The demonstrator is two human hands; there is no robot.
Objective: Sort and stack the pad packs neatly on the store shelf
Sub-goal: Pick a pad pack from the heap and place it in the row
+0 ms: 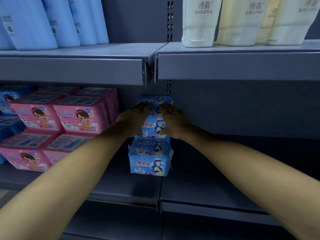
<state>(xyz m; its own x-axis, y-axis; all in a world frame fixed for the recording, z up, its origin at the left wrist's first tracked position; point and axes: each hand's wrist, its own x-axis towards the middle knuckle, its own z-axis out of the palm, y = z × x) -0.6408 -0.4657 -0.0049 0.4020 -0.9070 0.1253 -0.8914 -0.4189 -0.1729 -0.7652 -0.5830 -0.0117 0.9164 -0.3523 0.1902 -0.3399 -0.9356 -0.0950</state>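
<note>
A stack of blue pad packs (149, 156) stands on the middle grey shelf (121, 186), near the joint between two shelf sections. My left hand (134, 118) grips the left side of the upper blue pack (153, 125). On that pack's right side my right hand (173, 120) holds it too, thumb at the lower front edge. Both hands' fingers reach back over the top of the stack, where another blue pack (155, 99) shows behind them. Two blue packs lie below the held one.
Pink pad packs (57, 122) are stacked in two layers to the left, with more blue packs (8, 108) at the far left edge. The upper shelf (225, 64) overhangs close above, carrying blue rolls (52, 21) and cream SHIJING packs (242, 19). The shelf section right of the stack is bare.
</note>
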